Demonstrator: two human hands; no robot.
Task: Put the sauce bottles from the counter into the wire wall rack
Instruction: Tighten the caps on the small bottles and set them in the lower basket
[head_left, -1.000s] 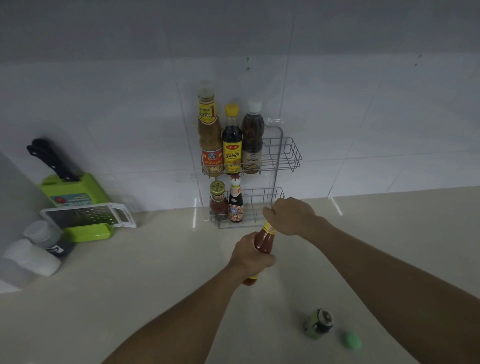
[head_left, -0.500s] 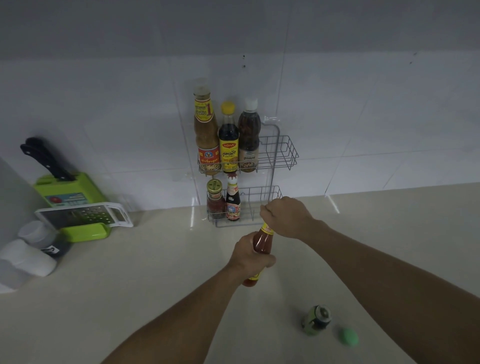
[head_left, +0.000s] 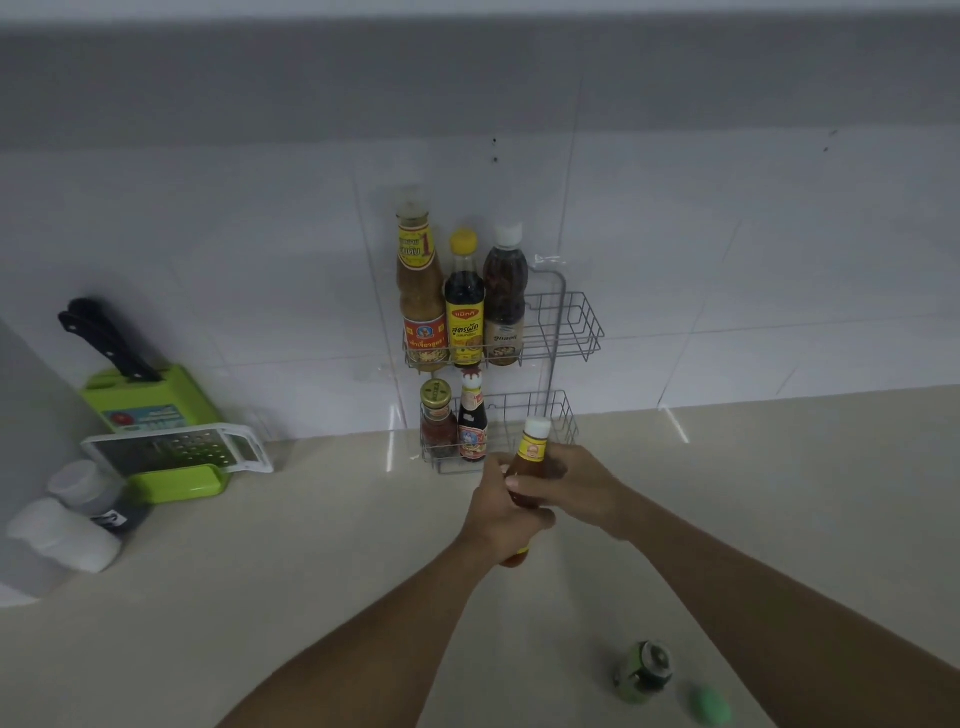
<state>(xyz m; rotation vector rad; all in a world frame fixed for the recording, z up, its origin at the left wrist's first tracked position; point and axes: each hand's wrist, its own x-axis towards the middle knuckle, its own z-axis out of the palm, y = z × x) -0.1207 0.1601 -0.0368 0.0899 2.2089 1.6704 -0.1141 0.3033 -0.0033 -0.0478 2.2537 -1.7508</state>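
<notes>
A red sauce bottle (head_left: 530, 460) with a white cap and yellow neck label is held above the counter, just in front of the rack's lower shelf. My left hand (head_left: 501, 512) grips its body and my right hand (head_left: 576, 480) holds its upper part below the cap. The wire wall rack (head_left: 582, 327) carries three tall bottles (head_left: 465, 306) on its upper shelf and two small ones (head_left: 454, 423) at the left of its lower shelf. The right halves of both shelves hold nothing.
A small green bottle (head_left: 644, 670) lies open on the counter at lower right beside its green cap (head_left: 709, 705). At left stand a green knife block (head_left: 150, 397), a grater (head_left: 176, 449) and two white-capped containers (head_left: 67, 525).
My right hand has slid down from the bottle's top to its neck, so the white cap now shows. The bottle sits slightly nearer the lower shelf.
</notes>
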